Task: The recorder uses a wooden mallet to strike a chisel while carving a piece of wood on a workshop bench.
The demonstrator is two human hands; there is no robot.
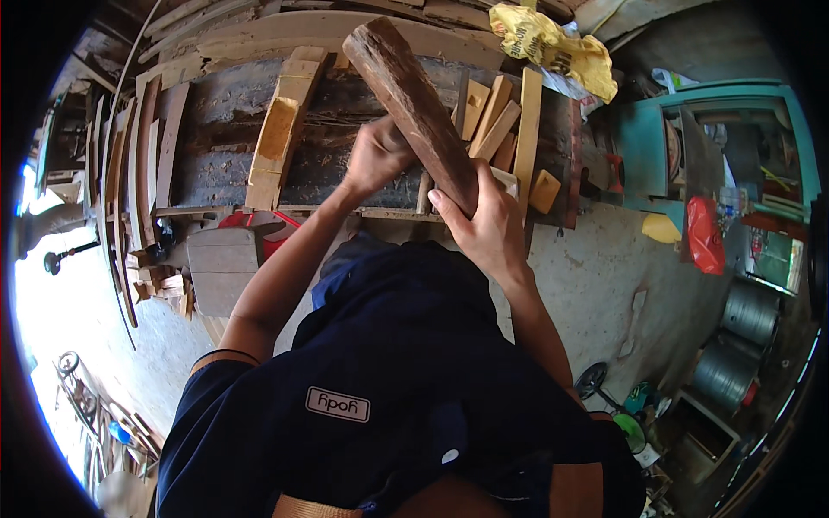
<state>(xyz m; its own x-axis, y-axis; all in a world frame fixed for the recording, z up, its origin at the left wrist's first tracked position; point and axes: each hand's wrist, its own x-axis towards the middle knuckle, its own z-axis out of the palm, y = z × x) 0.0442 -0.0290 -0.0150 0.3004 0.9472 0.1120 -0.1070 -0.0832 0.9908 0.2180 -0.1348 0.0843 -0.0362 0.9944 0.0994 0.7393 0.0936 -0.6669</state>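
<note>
I hold a rough dark brown length of wood (406,104) slanting up and away over the workbench (216,173). My right hand (488,220) is closed round its near end. My left hand (371,155) has its fingers curled beside the wood's left side, partly hidden behind it; what they grip is unclear. Left of my hands lies a pale plank (263,173) with a hollowed patch. Several short pale offcuts (496,129) and a longer light batten (528,112) lie to the right.
Long boards (147,164) line the bench's left. A crumpled yellow sack (553,52) lies at the back. At right stand a teal cabinet (643,142), a red bag (704,233) and metal drums (725,371). A grey stool-like block (220,276) sits below the bench's left.
</note>
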